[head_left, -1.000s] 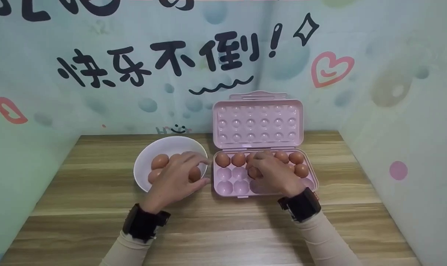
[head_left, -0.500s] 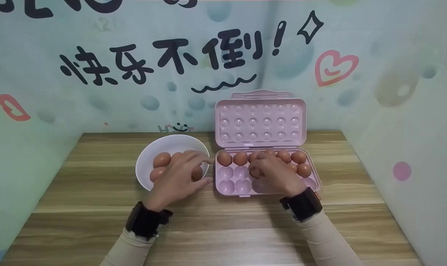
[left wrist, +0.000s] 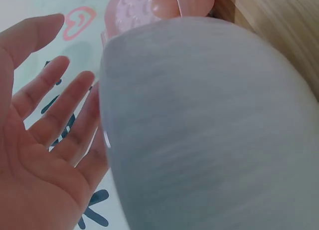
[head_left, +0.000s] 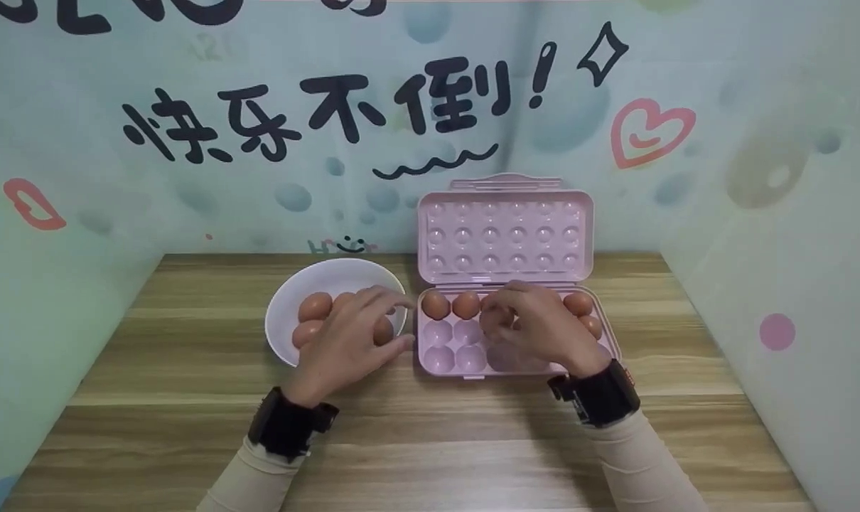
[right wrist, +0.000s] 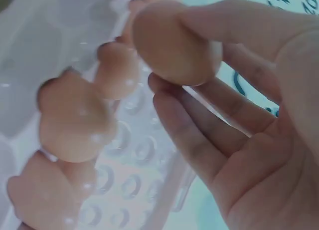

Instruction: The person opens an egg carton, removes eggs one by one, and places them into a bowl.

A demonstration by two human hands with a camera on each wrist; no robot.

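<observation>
Over the white bowl [head_left: 284, 309], my left hand [head_left: 352, 334] hovers with its palm down and fingers loosely spread. In the left wrist view that hand [left wrist: 50, 170] holds nothing, beside the bowl's outer wall [left wrist: 209, 125]. Several brown eggs [head_left: 315, 306] lie in the bowl, partly covered by the hand. My right hand [head_left: 551, 331] is above the pink egg box [head_left: 441, 359], pinching an egg [right wrist: 172, 45] between thumb and fingers. Other eggs [head_left: 465, 305] sit in the box's back row, and one [head_left: 590, 327] shows in the middle row. The right hand hides several cups.
The box's dimpled lid [head_left: 506, 227] stands raised behind it against the printed wall cloth [head_left: 295, 185]. Bowl and box stand side by side towards the back of the wooden table [head_left: 430, 441]. A black wrist strap [head_left: 284, 423] is on each arm.
My right hand has risen slightly and shifted back and right over the box, holding the egg and covering more of the back row. The left hand keeps its place over the bowl.
</observation>
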